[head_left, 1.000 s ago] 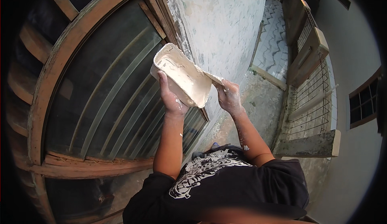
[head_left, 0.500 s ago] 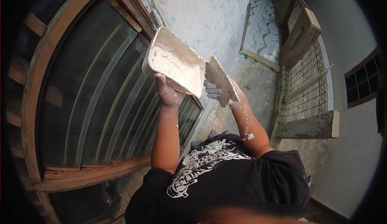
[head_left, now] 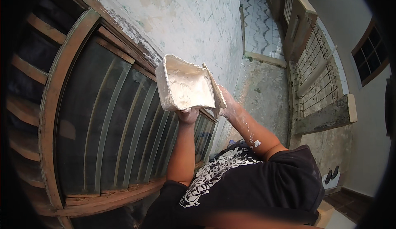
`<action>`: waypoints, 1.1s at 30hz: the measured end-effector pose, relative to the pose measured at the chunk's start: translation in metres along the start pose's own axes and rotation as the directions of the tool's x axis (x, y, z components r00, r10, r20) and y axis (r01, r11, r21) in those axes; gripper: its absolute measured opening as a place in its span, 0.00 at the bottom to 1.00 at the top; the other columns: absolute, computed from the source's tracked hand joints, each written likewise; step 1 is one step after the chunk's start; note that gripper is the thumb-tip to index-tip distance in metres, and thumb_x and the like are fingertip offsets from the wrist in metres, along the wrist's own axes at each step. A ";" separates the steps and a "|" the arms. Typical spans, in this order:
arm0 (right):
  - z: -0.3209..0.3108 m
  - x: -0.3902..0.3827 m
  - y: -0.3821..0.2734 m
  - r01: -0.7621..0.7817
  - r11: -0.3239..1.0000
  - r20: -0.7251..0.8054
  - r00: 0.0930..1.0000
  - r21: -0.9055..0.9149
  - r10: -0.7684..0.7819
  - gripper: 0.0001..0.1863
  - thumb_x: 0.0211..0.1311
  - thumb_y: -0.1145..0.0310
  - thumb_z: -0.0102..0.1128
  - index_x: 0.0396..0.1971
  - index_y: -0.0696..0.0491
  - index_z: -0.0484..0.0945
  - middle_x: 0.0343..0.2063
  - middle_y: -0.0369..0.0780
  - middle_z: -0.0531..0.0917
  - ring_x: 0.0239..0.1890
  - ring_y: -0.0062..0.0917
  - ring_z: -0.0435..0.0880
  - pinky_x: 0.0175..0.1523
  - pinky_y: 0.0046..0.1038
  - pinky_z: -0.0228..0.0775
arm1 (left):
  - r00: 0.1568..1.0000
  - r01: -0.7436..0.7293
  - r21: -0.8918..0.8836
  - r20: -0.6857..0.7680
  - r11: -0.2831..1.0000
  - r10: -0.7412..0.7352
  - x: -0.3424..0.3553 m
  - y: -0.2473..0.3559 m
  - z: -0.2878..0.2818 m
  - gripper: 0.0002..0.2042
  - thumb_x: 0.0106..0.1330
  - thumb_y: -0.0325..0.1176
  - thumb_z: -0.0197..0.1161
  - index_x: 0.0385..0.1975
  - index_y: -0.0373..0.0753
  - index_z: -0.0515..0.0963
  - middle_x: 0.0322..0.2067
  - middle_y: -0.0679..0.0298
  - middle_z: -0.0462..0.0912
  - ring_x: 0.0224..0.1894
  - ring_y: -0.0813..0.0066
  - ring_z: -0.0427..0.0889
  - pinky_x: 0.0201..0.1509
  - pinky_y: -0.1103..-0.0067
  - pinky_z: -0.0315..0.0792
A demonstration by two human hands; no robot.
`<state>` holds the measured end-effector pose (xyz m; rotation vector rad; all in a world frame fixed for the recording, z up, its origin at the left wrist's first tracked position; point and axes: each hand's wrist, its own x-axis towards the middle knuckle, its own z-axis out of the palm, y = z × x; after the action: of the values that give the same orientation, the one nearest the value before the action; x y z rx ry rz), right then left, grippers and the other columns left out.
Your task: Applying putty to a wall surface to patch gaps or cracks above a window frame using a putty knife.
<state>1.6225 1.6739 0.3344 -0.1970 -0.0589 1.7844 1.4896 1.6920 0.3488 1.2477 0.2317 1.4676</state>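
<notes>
One black T-shirt with a pale print (head_left: 225,169) is nearest, below the tub, and the bare forearms reach up from it. White splashes and a thicker blob (head_left: 256,143) mark the right forearm, down and to the right of the tub.

The left hand (head_left: 188,116) is clamped on the tub (head_left: 161,89) from underneath, at its lower edge; most of its fingers are hidden by it. The tub is pale and boxy, tilted so that its mouth faces up toward the viewer, and creamy paste (head_left: 189,89) coats its inside. Just beside the tub's right end, the right hand (head_left: 229,103) is closed around a thin flat plate (head_left: 216,85) crusted with paste; its fingers are mostly out of sight behind. Whether plate and tub touch, I cannot tell.

Farther off, a louvred window (head_left: 109,117) in a worn wooden frame (head_left: 49,117) fills the space left of the tub. Above the tub rises a patchy whitish wall (head_left: 198,18). Concrete floor (head_left: 266,93) lies to the tub's right, then a rusty wire grid (head_left: 315,74), and up beyond, a tiled strip (head_left: 258,22).
</notes>
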 end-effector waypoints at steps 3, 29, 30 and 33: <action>-0.004 0.001 -0.005 -0.020 0.998 0.108 0.994 0.054 0.014 0.20 0.75 0.68 0.42 0.56 0.68 0.70 0.50 0.53 0.81 0.46 0.35 0.87 0.50 0.37 0.84 | 0.997 0.068 -0.066 0.052 0.995 -0.065 -0.006 -0.010 -0.003 0.54 0.52 0.63 0.70 0.73 0.42 0.49 0.70 0.61 0.58 0.72 0.58 0.58 0.74 0.58 0.57; 0.028 0.019 -0.051 0.588 0.442 0.144 0.695 -0.677 -0.705 0.16 0.73 0.60 0.56 0.48 0.58 0.73 0.28 0.34 0.80 0.25 0.10 0.74 0.28 0.16 0.65 | 0.972 0.169 -0.182 -0.135 0.969 -0.195 0.002 0.018 0.034 0.49 0.62 0.71 0.54 0.73 0.41 0.49 0.71 0.55 0.55 0.70 0.53 0.61 0.70 0.56 0.63; 0.029 0.021 -0.052 0.600 0.443 0.180 0.705 -0.666 -0.686 0.16 0.73 0.61 0.56 0.48 0.59 0.72 0.30 0.37 0.84 0.26 0.11 0.77 0.29 0.17 0.67 | 0.977 0.173 -0.181 -0.096 0.968 -0.192 0.001 0.018 0.031 0.49 0.62 0.72 0.53 0.73 0.41 0.49 0.71 0.55 0.56 0.70 0.53 0.61 0.70 0.56 0.63; 0.033 0.025 -0.051 0.631 0.427 0.234 0.698 -0.648 -0.677 0.16 0.72 0.62 0.58 0.48 0.60 0.72 0.30 0.40 0.86 0.28 0.12 0.79 0.31 0.18 0.69 | 0.970 0.206 -0.132 -0.104 0.970 -0.221 0.007 0.028 0.034 0.47 0.64 0.72 0.48 0.74 0.45 0.47 0.72 0.56 0.54 0.72 0.53 0.58 0.72 0.54 0.61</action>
<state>1.6613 1.7122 0.3719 -0.6803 -0.6934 0.8644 1.5008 1.6717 0.3866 1.0071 0.3416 1.3491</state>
